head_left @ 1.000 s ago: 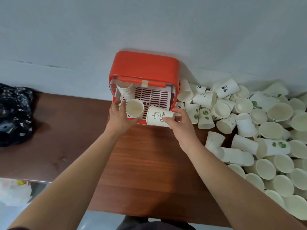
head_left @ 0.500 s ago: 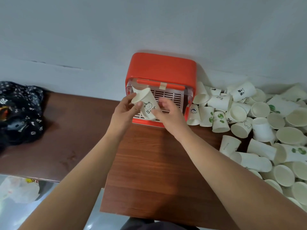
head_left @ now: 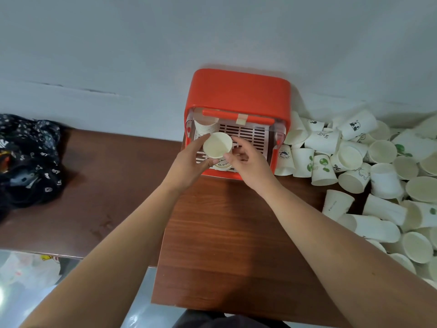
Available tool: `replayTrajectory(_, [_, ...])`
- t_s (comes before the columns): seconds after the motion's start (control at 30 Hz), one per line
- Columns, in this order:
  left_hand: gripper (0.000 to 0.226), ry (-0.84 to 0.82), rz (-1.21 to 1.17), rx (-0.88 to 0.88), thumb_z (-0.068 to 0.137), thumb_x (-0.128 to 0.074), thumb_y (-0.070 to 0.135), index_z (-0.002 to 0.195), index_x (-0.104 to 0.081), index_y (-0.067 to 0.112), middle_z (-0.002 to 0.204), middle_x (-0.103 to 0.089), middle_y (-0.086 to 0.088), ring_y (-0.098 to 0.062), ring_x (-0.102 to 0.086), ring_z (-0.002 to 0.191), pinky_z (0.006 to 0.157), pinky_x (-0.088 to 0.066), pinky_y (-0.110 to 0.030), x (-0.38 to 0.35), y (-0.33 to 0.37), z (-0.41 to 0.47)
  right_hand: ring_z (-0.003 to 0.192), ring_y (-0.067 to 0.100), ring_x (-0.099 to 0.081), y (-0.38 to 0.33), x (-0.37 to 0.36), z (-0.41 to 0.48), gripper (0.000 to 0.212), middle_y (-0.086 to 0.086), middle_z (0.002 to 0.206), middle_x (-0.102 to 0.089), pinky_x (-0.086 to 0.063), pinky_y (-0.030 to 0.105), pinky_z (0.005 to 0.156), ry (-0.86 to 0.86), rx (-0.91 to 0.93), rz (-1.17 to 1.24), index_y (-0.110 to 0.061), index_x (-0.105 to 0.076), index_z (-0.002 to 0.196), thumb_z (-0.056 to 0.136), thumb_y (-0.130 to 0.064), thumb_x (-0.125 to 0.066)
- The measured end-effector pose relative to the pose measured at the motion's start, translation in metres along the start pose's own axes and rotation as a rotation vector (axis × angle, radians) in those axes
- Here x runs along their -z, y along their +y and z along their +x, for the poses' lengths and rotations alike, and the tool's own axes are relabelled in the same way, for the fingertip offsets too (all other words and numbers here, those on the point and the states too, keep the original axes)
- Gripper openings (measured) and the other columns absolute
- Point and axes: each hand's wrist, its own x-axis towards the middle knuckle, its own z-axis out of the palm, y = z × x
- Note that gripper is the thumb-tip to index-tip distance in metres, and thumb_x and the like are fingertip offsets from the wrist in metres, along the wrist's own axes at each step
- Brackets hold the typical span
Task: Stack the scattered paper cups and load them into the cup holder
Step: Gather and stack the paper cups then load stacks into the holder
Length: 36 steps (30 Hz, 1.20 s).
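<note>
An orange cup holder [head_left: 237, 93] with a white slotted tray stands against the wall. A stack of cups [head_left: 205, 129] sits in its left rear corner. In front of the tray, both hands hold a nested pair of white paper cups [head_left: 217, 145], mouth facing me, the outer one printed with a bear. My left hand [head_left: 189, 162] grips them from the left and below. My right hand [head_left: 248, 162] holds them from the right with thumb and fingers. A large pile of loose paper cups [head_left: 369, 176] covers the table to the right.
The brown wooden table [head_left: 224, 233] has bare surface in front of the holder. A black patterned bag [head_left: 28, 157] lies at the far left. A white plastic bag [head_left: 28, 271] sits on the floor below the table's left edge.
The bear cup in my right hand was brought to the cup in my left hand and nested with it. The pair now faces me, mouth up, in front of the tray.
</note>
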Motion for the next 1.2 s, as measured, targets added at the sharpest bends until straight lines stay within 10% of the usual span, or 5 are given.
replayTrajectory(0.33, [0.070,-0.120,0.035,0.045,0.094,-0.068,0.028,0.155,-0.033,0.031,0.149,-0.050,0.005,-0.013,-0.054,0.128,0.109,-0.043,-0.031,-0.012,-0.007,0.010,0.117,0.009,-0.055,0.035,-0.012,0.007,0.046,-0.007,0.132,-0.053,-0.048,0.037,0.103,0.058,0.013,-0.126,-0.025,-0.052,0.136,0.093,-0.024,-0.066])
replayTrajectory(0.77, [0.043,0.161,0.104,0.032,0.089,-0.063,0.026,0.130,-0.049,0.021,0.132,-0.045,-0.002,-0.016,-0.049,0.120,0.101,-0.048,-0.032,-0.034,-0.005,-0.018,0.121,0.013,-0.055,0.028,0.029,-0.031,0.046,0.001,0.137,-0.055,-0.045,0.028,0.101,0.102,-0.060,-0.310,-0.015,-0.051,0.138,0.096,-0.032,-0.061])
replayTrajectory(0.97, [0.017,-0.179,0.112,-0.095,0.091,-0.061,0.010,0.100,-0.063,0.023,0.104,-0.062,0.006,-0.008,-0.058,0.095,0.088,-0.050,-0.025,-0.092,0.027,-0.051,0.115,0.017,-0.056,0.088,0.126,-0.118,0.037,0.004,0.126,-0.055,-0.042,0.029,0.097,0.328,-0.220,-0.402,-0.014,-0.058,0.127,0.093,-0.025,-0.064])
replayTrajectory(1.2, [0.020,-0.413,0.166,0.054,0.096,-0.058,0.026,0.112,-0.064,0.017,0.111,-0.063,0.002,-0.014,-0.060,0.100,0.084,-0.044,-0.025,-0.204,0.101,-0.035,0.126,0.025,-0.048,0.147,0.217,-0.173,0.046,0.009,0.135,-0.050,-0.041,0.045,0.106,0.420,-0.374,-0.514,-0.011,-0.055,0.131,0.087,-0.018,-0.066])
